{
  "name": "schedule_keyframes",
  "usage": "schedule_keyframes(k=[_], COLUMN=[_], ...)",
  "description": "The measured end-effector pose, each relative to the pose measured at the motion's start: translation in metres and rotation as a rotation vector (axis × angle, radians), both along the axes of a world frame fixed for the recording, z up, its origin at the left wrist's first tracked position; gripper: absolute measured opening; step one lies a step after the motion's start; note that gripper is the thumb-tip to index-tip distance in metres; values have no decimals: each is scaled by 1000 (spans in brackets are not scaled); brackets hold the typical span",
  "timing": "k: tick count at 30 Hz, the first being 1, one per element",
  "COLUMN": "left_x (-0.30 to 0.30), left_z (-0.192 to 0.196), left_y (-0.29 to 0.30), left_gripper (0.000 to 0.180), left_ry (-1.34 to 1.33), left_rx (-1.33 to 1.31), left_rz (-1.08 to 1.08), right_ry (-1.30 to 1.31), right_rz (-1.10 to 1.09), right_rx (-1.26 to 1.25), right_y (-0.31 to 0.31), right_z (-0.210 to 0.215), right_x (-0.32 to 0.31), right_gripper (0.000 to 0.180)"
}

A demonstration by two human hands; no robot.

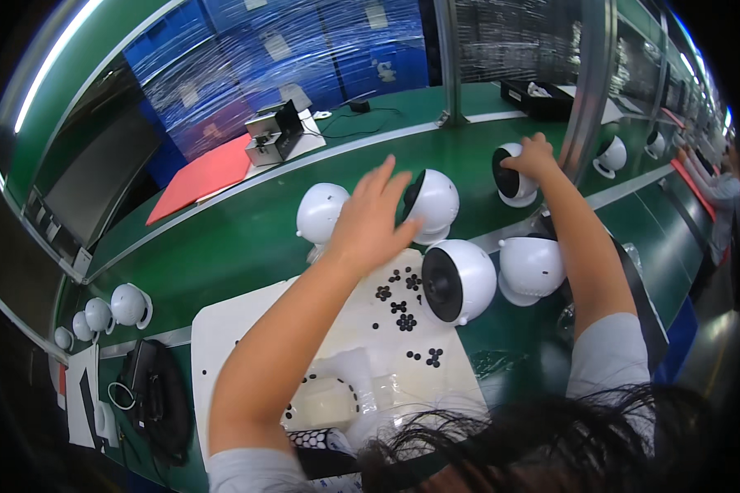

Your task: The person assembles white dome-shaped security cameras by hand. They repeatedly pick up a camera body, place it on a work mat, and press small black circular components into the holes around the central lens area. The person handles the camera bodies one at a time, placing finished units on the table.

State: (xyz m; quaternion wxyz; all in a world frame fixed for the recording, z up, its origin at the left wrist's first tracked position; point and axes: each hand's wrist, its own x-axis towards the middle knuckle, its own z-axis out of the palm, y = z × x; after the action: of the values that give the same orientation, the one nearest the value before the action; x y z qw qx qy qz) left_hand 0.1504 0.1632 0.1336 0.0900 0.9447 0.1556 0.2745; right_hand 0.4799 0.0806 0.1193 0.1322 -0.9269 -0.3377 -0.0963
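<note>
My right hand [537, 158] reaches far forward and grips a white round camera [520, 187] with a black front, which stands on the green bench. Fingers spread, my left hand [368, 220] hovers between two more such units: a white one [319, 212] on its left and a black-fronted one [437, 201] on its right. Whether it touches either I cannot tell. Closer to me, a larger-looking camera [474, 283] shows its black lens face, tilted toward the left. Beside it stands another white camera [531, 267], near my right forearm.
Small black round pads [406, 322] lie in clusters on a white sheet [247, 316]. Several white cameras [130, 304] line the left side, above a black bag [152, 394]. A metal box [271, 135] and red mat [201, 177] sit behind. A metal post [594, 90] rises behind my right hand.
</note>
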Motion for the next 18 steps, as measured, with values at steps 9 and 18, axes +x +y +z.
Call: schedule_keyframes(k=[9,18], left_x=[130,73], left_z=[-42,54], left_y=[-4,15], left_gripper=[82,77], left_ry=[120,-472], left_rx=[-133,-5], left_rz=[156,201], right_ry=[-167,281], right_rz=[338,719], right_rx=[529,813], right_y=[-35,-211], right_z=[15,138], right_x=[-15,-176], right_gripper=[72,67])
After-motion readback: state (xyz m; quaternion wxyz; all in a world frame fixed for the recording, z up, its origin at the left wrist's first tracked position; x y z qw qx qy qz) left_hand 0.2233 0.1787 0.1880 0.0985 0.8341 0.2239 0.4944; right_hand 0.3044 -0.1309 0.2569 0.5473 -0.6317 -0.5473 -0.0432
